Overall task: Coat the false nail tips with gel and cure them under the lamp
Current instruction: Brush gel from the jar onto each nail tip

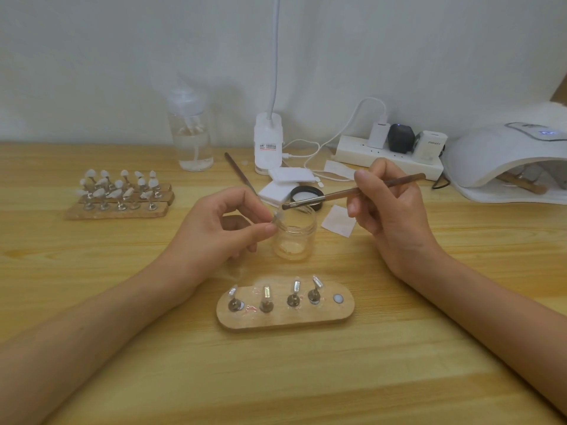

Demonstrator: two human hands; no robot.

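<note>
Head view: two bare hands work a clear nail tip over an open gel jar.

Nearest, at 6 o'clock, an oval wooden holder board [283, 314] carries four clear false nail tips [296, 286] upright on metal stands. Above it, the left hand [221, 228] pinches one small clear nail tip [277, 216] between thumb and fingertips, at the rim of the small clear glass jar [295, 237]. The right hand [389, 207] grips a thin brown-handled brush [352, 191], its bristles just beside the held tip. Farther, at 10 o'clock, wooden racks of white-tipped stands [121, 191]; at 2 o'clock, the white domed curing lamp [503, 161].
</note>
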